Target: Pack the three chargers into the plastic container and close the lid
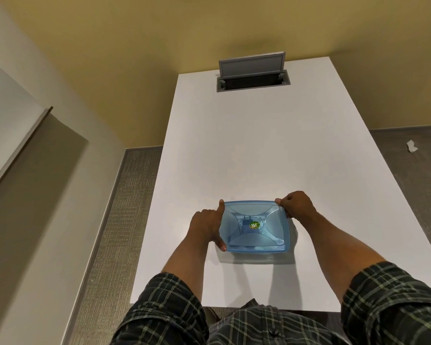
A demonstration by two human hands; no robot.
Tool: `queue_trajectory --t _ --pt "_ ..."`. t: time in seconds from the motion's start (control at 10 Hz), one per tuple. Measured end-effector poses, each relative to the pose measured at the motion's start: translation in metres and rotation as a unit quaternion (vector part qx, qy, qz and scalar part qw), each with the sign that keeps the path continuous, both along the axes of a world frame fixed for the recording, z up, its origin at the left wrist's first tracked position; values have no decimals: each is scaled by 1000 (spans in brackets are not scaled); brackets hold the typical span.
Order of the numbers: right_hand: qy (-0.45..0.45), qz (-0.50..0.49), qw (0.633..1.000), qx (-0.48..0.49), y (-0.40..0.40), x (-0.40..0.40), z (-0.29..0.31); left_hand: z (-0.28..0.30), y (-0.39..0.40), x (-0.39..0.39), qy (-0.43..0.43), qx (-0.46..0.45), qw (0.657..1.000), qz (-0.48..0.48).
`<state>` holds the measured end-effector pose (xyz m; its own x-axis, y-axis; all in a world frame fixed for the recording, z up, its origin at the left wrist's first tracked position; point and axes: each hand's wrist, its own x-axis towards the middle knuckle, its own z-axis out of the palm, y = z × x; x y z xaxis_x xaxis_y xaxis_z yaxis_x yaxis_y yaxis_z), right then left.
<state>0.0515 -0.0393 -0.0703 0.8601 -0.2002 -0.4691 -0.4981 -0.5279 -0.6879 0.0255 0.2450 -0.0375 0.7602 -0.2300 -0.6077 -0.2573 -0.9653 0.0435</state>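
A translucent blue plastic container (255, 226) sits on the white table (246, 150), near its front edge, with the blue lid (249, 210) lying on top. A round green sticker (255, 224) marks the lid's middle. Dark and pale shapes show dimly through the lid; I cannot make out the chargers clearly. My left hand (208, 224) grips the container's left side, forefinger at the far left corner and thumb at the near left corner. My right hand (296, 204) holds the far right corner and right edge.
A grey cable hatch (253, 80) with its flap raised is set into the table's far end. Carpet lies on both sides of the table, with a scrap of white paper (411, 146) on the floor at the right. A wall runs along the left.
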Motion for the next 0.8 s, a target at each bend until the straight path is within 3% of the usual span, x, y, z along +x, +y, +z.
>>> queue_trajectory --t 0.4,0.6,0.7,0.8 --pt "-13 84 990 -111 22 -6 1 3 4 -4 -31 25 999 -33" --pt "8 200 951 -237 24 -35 -6 -5 3 -25 -42 35 997 -48" --pt "-38 274 907 -317 20 -44 -10 -6 4 -31 -36 32 997 -52" --pt "-87 283 885 -361 17 -43 -7 -1 2 -33 -40 17 998 -45"
